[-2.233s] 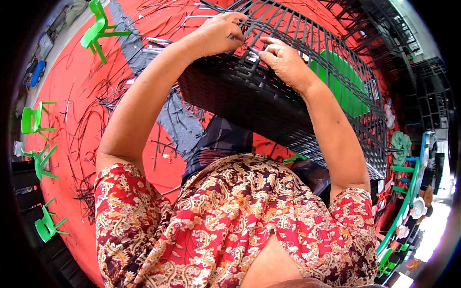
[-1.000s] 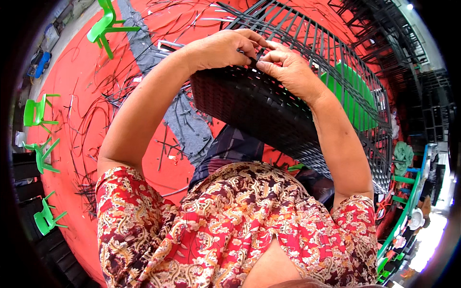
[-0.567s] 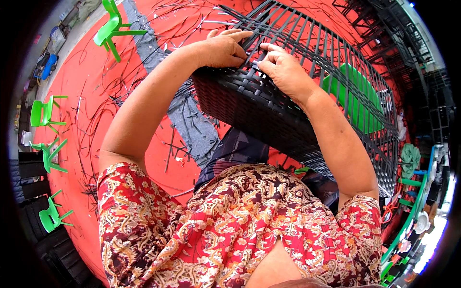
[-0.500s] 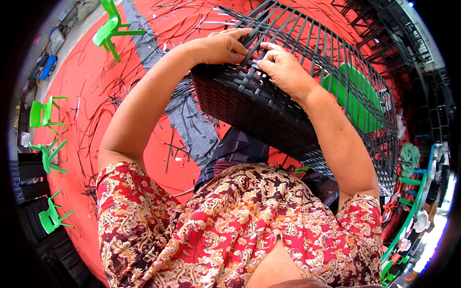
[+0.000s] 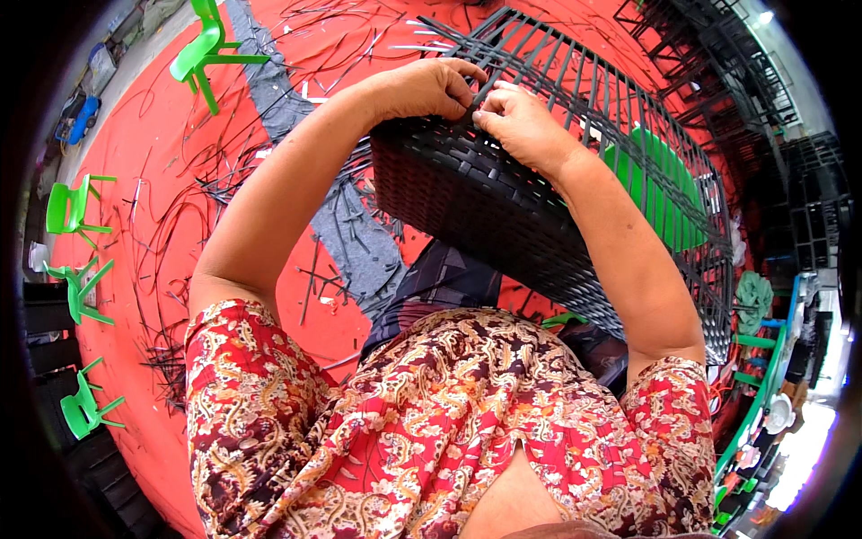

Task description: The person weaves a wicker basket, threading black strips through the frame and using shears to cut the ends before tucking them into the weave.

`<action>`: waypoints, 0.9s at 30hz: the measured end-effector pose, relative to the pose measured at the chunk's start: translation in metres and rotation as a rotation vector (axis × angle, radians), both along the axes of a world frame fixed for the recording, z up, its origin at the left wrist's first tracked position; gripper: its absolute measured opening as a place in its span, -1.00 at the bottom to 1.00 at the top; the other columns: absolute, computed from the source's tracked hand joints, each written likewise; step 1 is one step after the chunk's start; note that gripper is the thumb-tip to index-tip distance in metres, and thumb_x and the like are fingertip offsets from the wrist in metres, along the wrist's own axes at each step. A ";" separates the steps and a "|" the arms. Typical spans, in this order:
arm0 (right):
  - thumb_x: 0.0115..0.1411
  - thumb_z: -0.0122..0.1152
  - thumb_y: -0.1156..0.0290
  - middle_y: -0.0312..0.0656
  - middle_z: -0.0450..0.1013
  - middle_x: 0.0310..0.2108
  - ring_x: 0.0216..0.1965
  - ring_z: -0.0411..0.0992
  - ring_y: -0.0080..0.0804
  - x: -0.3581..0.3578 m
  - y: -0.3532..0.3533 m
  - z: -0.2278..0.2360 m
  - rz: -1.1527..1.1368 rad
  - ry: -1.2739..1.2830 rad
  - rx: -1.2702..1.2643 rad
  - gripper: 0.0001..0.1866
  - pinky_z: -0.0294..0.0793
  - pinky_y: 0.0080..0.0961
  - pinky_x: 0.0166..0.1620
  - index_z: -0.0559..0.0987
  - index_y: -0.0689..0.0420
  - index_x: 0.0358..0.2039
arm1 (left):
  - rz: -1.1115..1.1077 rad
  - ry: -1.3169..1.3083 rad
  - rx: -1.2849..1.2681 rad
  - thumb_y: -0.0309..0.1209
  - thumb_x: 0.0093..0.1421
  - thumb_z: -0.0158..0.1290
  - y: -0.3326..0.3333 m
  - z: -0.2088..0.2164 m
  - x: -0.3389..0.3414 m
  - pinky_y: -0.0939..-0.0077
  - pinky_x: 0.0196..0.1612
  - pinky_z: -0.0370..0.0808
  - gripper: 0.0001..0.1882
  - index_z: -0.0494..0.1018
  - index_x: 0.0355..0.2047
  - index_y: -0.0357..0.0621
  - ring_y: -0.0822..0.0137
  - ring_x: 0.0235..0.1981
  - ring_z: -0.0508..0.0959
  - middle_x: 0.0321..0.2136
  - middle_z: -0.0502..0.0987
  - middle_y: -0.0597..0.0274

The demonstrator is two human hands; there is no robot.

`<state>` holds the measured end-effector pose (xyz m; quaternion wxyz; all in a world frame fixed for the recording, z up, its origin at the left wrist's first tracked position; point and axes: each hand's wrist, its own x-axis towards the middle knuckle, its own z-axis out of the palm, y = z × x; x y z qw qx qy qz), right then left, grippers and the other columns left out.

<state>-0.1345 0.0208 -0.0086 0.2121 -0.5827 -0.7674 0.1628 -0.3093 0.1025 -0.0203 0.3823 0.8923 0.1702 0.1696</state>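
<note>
**Both hands pinching a strip at the top edge of the black woven frame**

My left hand (image 5: 422, 88) and my right hand (image 5: 521, 126) meet at the upper edge of the large black frame woven from flat plastic strips (image 5: 485, 198), which leans across my lap and stretches away to my right. My left grip is clenched, thumb and fingertips pressed together on a narrow black plastic strip (image 5: 489, 87) that stands up out of the weave. My right grip is clenched too, its thumb and forefinger pinching the same strip just beside my left fingertips, so that the two hands nearly touch. The near part of the frame is closely woven; farther off only bare upright strips (image 5: 593, 90) run across it, with gaps between them.

Through those gaps a green plastic chair (image 5: 660, 193) shows behind the frame. I wear a red patterned shirt with short sleeves (image 5: 431, 422). The red floor (image 5: 135, 144) to my left is strewn with loose black strip offcuts (image 5: 180, 234), and a grey band (image 5: 355, 238) runs across it. Small green plastic chairs stand along the left: one near the top (image 5: 205, 49), others lower down the rim (image 5: 72, 207).
</note>
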 end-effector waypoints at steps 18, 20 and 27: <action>0.13 0.06 0.18 -0.10 0.34 -0.09 0.10 0.14 -0.28 -0.023 0.015 0.022 0.149 0.151 -0.003 -0.71 0.13 -0.39 0.06 0.55 0.16 -0.47 | 0.210 -0.368 -0.277 -0.38 0.04 0.09 -0.009 0.006 -0.038 0.45 0.07 0.18 -0.83 0.51 -0.47 -0.25 0.26 0.07 0.28 0.06 0.27 0.09; 0.16 0.05 0.22 -0.07 0.33 -0.05 0.16 0.09 -0.31 -0.022 0.013 0.020 0.125 0.281 -0.111 -0.70 0.09 -0.45 0.08 0.53 0.21 -0.51 | 0.369 -0.174 -0.037 -0.34 0.08 0.07 -0.008 0.004 -0.043 0.48 0.07 0.19 -0.80 0.53 -0.43 -0.25 0.28 0.07 0.28 0.07 0.26 0.08; 0.17 0.01 0.27 -0.13 0.30 -0.01 -0.07 0.24 -0.49 -0.018 0.018 0.009 0.020 0.417 -0.288 -0.69 0.20 -0.59 -0.04 0.52 0.27 -0.53 | 0.293 0.403 0.555 -0.16 -0.02 0.01 0.000 0.007 -0.029 -0.03 0.08 0.13 -0.75 0.56 -0.31 0.23 0.16 0.22 0.05 0.23 0.00 0.24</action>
